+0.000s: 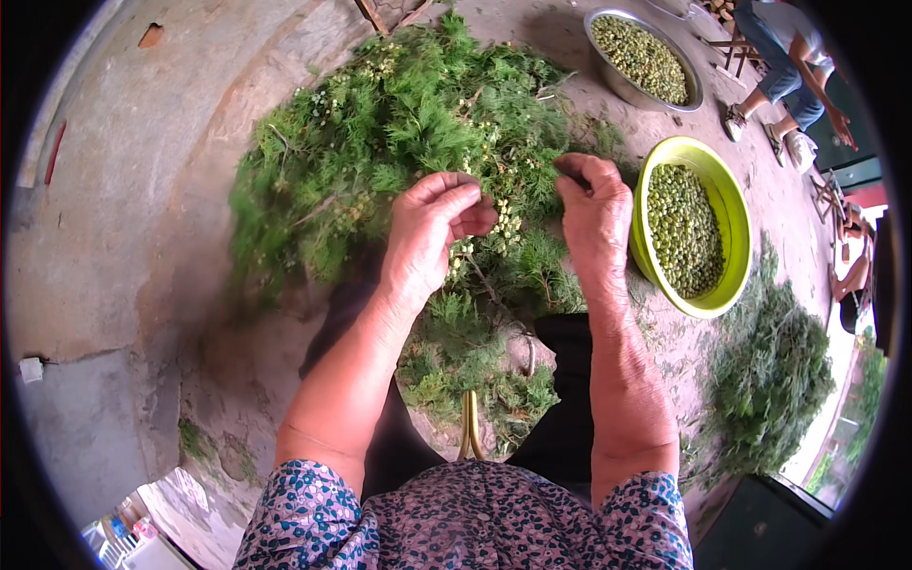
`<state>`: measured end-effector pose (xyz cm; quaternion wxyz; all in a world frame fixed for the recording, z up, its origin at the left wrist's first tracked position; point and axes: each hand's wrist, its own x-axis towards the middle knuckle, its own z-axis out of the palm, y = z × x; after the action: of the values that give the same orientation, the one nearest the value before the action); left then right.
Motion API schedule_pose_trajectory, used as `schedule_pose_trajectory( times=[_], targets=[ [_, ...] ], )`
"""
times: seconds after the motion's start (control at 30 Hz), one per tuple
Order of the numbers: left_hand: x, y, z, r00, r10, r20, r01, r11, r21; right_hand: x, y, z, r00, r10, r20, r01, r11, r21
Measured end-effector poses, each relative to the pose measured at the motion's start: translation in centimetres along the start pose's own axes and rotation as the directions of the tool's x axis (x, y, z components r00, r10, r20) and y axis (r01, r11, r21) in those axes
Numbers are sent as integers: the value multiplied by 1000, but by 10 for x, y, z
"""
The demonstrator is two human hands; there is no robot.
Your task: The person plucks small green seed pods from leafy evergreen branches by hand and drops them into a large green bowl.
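Observation:
Before me lies a heap of green arborvitae-like branches (427, 135) with clusters of pale green cones (507, 221). Above the near part of this heap is my left hand (442, 214), thumb and forefinger drawn together. Whether anything is pinched there cannot be seen. My right hand (595, 203) has its fingers curled beside the thumb, at the heap's right side and just left of a lime-green plastic basin (737, 242). Its fingertips face the branches, and any small thing in them is hidden. Picked green cones (684, 231) cover the bottom of that basin.
A metal basin (605, 71) full of cones stands farther off. Another person (791, 71) sits upper right, and part of a second person (855, 267) shows at the right rim. More cut foliage (769, 377) lies on the right. A red stick (55, 152) is at far left.

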<state>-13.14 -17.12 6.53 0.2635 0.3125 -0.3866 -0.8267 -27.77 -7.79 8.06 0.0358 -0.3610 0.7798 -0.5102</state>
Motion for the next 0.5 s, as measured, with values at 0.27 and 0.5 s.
schedule_pose_trajectory(
  times=[0.27,0.5],
  targets=[
    [3,-5,3,992,106,68,-94,982,-162,-25,6,23,642,461,613,-746,190,638],
    [-5,-11,19,940,129,316,-199,959,200,-37,1,32,529,448,721,-796,-33,605]
  ],
)
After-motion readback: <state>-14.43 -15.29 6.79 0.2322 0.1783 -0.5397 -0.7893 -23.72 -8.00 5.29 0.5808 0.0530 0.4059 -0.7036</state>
